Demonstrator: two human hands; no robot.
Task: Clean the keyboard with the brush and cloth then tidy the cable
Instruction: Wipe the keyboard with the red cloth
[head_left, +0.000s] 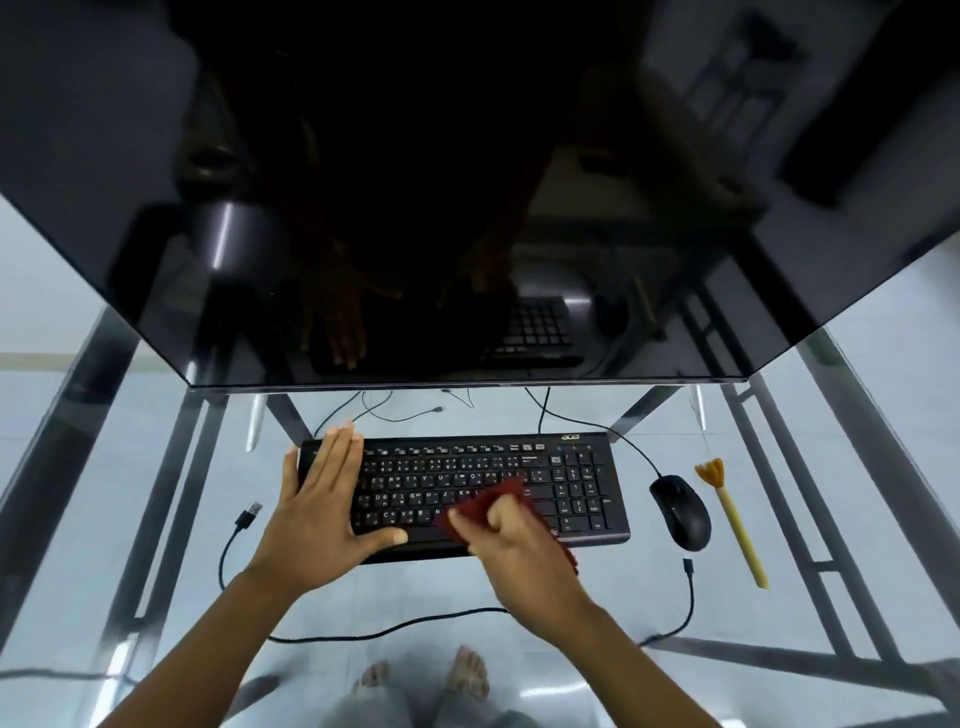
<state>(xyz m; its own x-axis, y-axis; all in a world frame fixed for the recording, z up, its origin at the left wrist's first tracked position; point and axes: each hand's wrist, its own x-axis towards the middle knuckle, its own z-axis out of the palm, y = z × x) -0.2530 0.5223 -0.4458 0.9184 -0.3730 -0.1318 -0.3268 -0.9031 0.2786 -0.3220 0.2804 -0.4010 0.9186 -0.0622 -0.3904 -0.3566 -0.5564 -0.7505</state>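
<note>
The right hand (511, 540) grips the red cloth (488, 501) on the keyboard (571, 488), while the left hand (324, 499) lies flat, fingers spread.

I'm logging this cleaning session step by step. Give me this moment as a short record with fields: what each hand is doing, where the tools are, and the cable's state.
left hand: flat, open, pressing on the keyboard's left end
right hand: fingers closed on the red cloth, on the middle keys
brush: lying on the glass desk, right of the mouse, untouched
cable: loose, looping along the desk's near side, USB plug free left of the keyboard
stage: cloth wiping; cable not yet tidied
</note>
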